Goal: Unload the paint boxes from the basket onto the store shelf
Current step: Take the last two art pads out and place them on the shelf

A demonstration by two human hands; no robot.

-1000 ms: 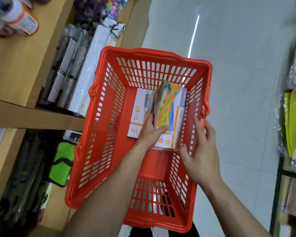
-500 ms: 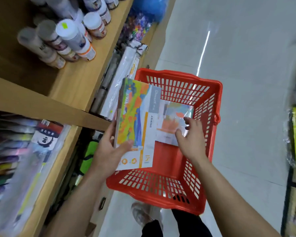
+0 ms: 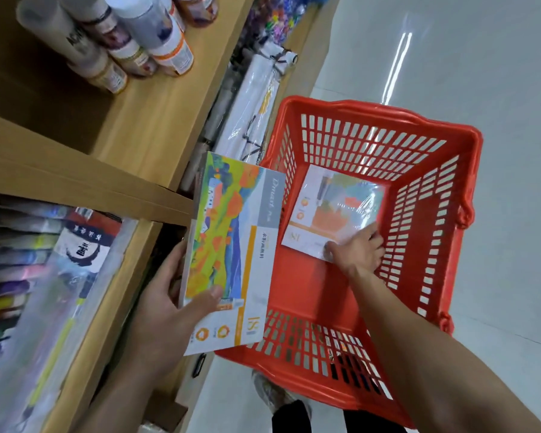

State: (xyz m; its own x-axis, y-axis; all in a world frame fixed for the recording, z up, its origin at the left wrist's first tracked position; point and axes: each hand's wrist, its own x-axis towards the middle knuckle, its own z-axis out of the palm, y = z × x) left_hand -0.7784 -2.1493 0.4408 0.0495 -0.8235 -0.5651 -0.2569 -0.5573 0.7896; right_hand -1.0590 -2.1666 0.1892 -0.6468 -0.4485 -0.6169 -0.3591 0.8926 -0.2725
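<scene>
Unloading is midway: left hand (image 3: 169,310) grasps one paint box (image 3: 231,257) beside the shelf (image 3: 156,126); right hand (image 3: 358,253) seemingly pinches the second box (image 3: 331,210) lying in the basket (image 3: 434,214). Next, shelve one and lift the other.

I see two bare forearms with no sleeves, watch or rings: my left hand (image 3: 166,310) at lower centre-left, my right hand (image 3: 359,251) at centre right. At the bottom edge are dark trousers (image 3: 294,417) and a blurred foot in a clear plastic shoe cover (image 3: 272,392).
</scene>
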